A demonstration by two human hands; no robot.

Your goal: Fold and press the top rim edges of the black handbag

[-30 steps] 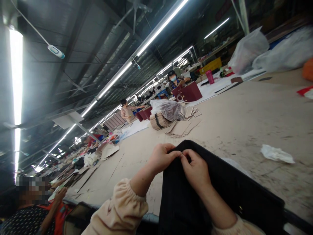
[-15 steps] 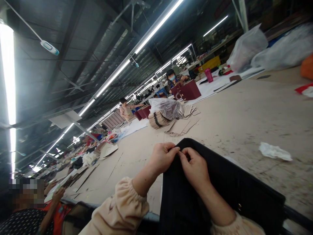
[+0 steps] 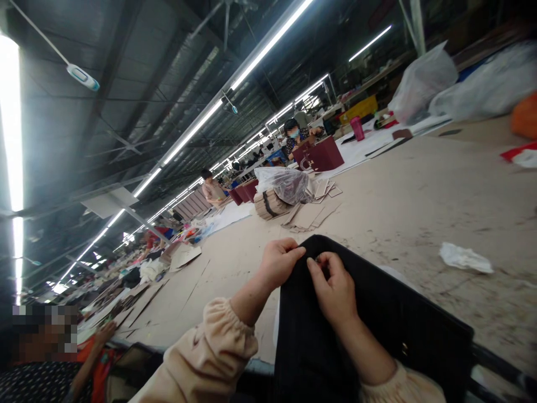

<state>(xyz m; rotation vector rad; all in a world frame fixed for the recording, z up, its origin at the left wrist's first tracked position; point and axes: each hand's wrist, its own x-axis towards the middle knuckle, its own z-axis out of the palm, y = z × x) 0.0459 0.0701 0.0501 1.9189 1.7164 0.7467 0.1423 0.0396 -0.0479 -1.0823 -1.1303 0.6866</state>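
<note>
A black bag [image 3: 403,302] with a small gold-coloured fitting on its side leans at the table's near edge, tilted. At its top left corner, my left hand [image 3: 281,262] pinches the edge between thumb and fingers. Just to the right, my right hand [image 3: 333,288] is closed over the bag's upper part, thumb and fingertips brought together. Something tiny and dark shows at those fingertips, too small to name. A narrow gap separates the two thumbs.
A wide table [image 3: 403,196] stretches ahead. On it are cardboard pieces [image 3: 308,217], a banded bundle [image 3: 271,205], a crumpled white scrap [image 3: 465,257] and maroon bags [image 3: 323,154]. A co-worker [image 3: 46,358] sits close on the left; others work farther back.
My right fingertips have drawn slightly apart from my left thumb, and the tiny dark thing now shows there. The bag's right end has shifted a little left in view.
</note>
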